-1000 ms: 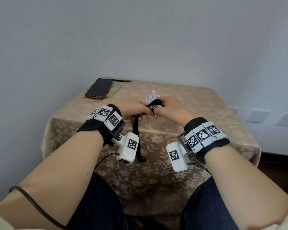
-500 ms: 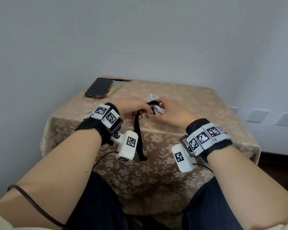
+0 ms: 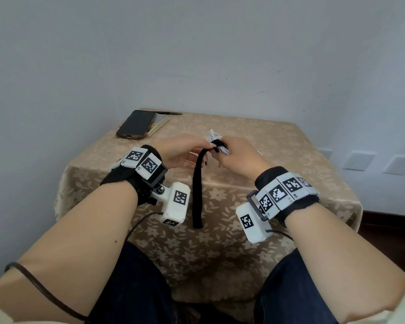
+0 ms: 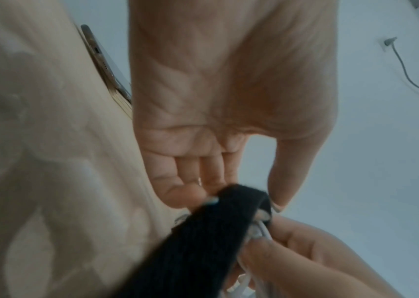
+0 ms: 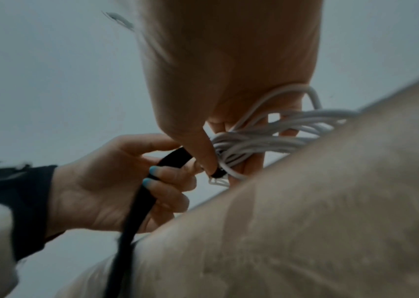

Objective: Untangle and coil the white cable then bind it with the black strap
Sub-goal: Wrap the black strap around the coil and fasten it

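Observation:
The white cable (image 3: 213, 136) is gathered into a bundle of loops above the table (image 3: 278, 148). My right hand (image 3: 234, 153) grips the bundle (image 5: 254, 141), its thumb pressing the black strap (image 3: 198, 188) against it. The strap crosses the bundle's middle. My left hand (image 3: 185, 152) pinches the strap (image 5: 141, 201) right beside the bundle, between thumb and curled fingers (image 5: 167, 177). The strap's long tail hangs down over the table's front edge. In the left wrist view the strap (image 4: 203, 242) bends over the cable (image 4: 259, 231) at my fingertips.
A dark phone (image 3: 136, 123) lies on a notebook (image 3: 159, 123) at the far left corner, with a pen (image 3: 171, 113) behind them. A floral beige cloth covers the small table, and walls stand close behind and to the right.
Both hands have shifted slightly farther over the table with the bundle. The strap's tail now hangs straighter between my wrists. Both holds are unchanged.

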